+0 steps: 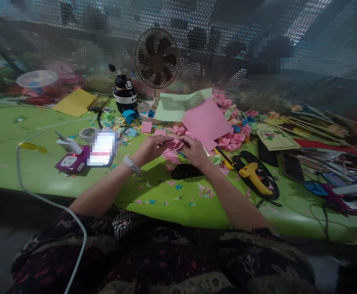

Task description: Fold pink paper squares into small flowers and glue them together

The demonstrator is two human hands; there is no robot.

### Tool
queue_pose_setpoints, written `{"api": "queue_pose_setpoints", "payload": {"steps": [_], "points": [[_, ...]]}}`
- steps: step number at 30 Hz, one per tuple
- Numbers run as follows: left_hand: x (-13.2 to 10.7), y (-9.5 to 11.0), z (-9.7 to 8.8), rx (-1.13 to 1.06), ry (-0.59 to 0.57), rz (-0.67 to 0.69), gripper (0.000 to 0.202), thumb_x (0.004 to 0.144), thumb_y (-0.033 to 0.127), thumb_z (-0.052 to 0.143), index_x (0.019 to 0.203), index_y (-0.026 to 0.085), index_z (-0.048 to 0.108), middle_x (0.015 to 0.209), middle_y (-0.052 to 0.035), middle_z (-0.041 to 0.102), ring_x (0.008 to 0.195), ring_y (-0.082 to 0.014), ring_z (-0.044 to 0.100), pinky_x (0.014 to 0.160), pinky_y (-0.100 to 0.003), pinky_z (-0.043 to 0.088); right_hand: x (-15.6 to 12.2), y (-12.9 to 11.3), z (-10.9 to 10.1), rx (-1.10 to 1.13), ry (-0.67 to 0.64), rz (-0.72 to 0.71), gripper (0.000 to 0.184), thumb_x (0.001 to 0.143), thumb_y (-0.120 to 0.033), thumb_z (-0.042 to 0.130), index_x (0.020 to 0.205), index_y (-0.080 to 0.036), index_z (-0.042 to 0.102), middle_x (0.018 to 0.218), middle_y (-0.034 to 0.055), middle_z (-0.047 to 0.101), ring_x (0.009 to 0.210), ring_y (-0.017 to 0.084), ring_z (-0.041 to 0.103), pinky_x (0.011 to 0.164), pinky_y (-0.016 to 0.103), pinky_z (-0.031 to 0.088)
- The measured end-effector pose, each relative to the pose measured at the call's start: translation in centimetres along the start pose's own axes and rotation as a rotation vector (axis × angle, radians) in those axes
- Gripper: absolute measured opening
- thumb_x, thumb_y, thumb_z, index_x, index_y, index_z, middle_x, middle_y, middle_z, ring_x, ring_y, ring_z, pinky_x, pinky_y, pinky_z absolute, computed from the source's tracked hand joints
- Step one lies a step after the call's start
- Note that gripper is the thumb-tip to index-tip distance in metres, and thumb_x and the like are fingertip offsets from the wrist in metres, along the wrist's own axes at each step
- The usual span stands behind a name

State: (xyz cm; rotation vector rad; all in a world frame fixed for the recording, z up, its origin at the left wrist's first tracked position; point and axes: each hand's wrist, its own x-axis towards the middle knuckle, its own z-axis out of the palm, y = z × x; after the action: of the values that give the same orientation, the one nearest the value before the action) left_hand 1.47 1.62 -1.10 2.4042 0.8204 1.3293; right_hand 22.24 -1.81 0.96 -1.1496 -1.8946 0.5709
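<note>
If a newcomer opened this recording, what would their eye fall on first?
Probably the brightly lit phone at the left of the green table, beside a purple power socket. Next would come the large pink sheet near the middle, with the person's left grip and right grip just in front of it, together holding a small pink paper piece. Behind, a round fan stands upright.

A small, folded piece of pink paper [176,144] is being pinched at its two sides between the left hand [151,148] and the right hand [194,151], showing creased faces above the bright green tabletop [158,181], its outline partly hidden.
</note>
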Motion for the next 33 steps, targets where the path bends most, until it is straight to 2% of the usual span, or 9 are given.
{"api": "queue_pose_setpoints", "payload": {"steps": [2,4,8,14,19,22,26,29,33], "points": [[0.0,0.1,-0.1,0.012,-0.003,-0.017,0.026,0.088,0.02,0.06,0.109,0.022,0.077,0.096,-0.0065,0.079,0.076,-0.0138,0.071,0.071,-0.026,0.057,0.0,-0.2,0.0,-0.057,-0.001,-0.062,0.026,0.088,-0.025,0.056,0.107,-0.022,0.073,0.115,0.008,0.076,0.107,0.025,0.07,0.096,0.04,0.053],[0.0,0.3,-0.2,0.002,-0.007,-0.02,0.027,0.089,0.021,0.059,0.108,0.021,0.076,0.097,-0.0069,0.079,0.078,-0.0144,0.071,0.071,-0.027,0.057,0.0,-0.1,0.0,-0.105,-0.006,-0.093,0.027,0.087,-0.022,0.055,0.107,-0.022,0.072,0.116,0.0082,0.076,0.109,0.026,0.069,0.097,0.041,0.052],[0.1,0.5,-0.1,-0.059,-0.002,-0.002,0.025,0.091,0.023,0.057,0.108,0.02,0.076,0.099,-0.0086,0.078,0.08,-0.0157,0.071,0.072,-0.027,0.057,0.0,0.0,-0.1,-0.145,-0.011,-0.083,0.03,0.083,-0.016,0.051,0.105,-0.021,0.072,0.11,0.0077,0.076,0.102,0.025,0.07,0.091,0.039,0.053],[-0.1,0.4,0.1,-0.009,0.027,-0.015,0.02,0.088,0.021,0.061,0.101,0.018,0.076,0.095,-0.0093,0.078,0.078,-0.0151,0.07,0.073,-0.027,0.056,-0.2,-0.8,-0.2,-0.059,0.0,-0.031,0.028,0.084,-0.02,0.052,0.106,-0.019,0.07,0.101,0.0077,0.077,0.088,0.024,0.07,0.081,0.036,0.053],[-0.1,0.7,0.1,0.018,0.007,-0.024,0.031,0.088,0.015,0.056,0.111,0.02,0.075,0.102,-0.0087,0.078,0.089,-0.0172,0.072,0.083,-0.031,0.057,-0.2,-0.9,0.0,-0.02,-0.01,0.012,0.027,0.084,-0.019,0.051,0.105,-0.02,0.068,0.092,0.0043,0.076,0.08,0.02,0.07,0.079,0.033,0.054],[-0.2,0.8,0.1,0.036,-0.017,-0.052,0.034,0.088,0.015,0.055,0.114,0.021,0.075,0.104,-0.0078,0.078,0.092,-0.0183,0.073,0.085,-0.031,0.057,-0.2,-0.5,0.1,-0.056,-0.006,-0.015,0.027,0.085,-0.02,0.051,0.106,-0.02,0.068,0.102,0.0063,0.076,0.092,0.022,0.071,0.085,0.034,0.054],[-0.3,1.0,0.1,0.042,0.01,-0.087,0.034,0.086,0.014,0.055,0.114,0.021,0.075,0.109,-0.009,0.078,0.097,-0.0202,0.073,0.088,-0.033,0.057,-0.2,0.1,0.4,-0.225,0.032,-0.147,0.033,0.089,-0.022,0.048,0.114,-0.018,0.067,0.12,0.0124,0.072,0.112,0.026,0.066,0.097,0.039,0.051],[-0.4,1.3,0.2,0.052,-0.005,-0.098,0.033,0.086,0.015,0.056,0.114,0.02,0.075,0.112,-0.011,0.077,0.098,-0.0221,0.074,0.089,-0.035,0.057,-0.3,0.3,0.6,-0.334,0.04,-0.173,0.034,0.088,-0.017,0.046,0.115,-0.02,0.068,0.118,0.0126,0.072,0.115,0.027,0.065,0.099,0.04,0.049],[-0.5,1.5,0.2,0.111,-0.035,-0.097,0.032,0.088,0.017,0.055,0.114,0.019,0.074,0.114,-0.0108,0.077,0.099,-0.0222,0.074,0.088,-0.033,0.057,-0.3,-0.1,0.5,-0.348,0.042,-0.153,0.032,0.086,-0.012,0.045,0.107,-0.019,0.067,0.107,0.0119,0.073,0.105,0.027,0.066,0.091,0.037,0.05]]}}
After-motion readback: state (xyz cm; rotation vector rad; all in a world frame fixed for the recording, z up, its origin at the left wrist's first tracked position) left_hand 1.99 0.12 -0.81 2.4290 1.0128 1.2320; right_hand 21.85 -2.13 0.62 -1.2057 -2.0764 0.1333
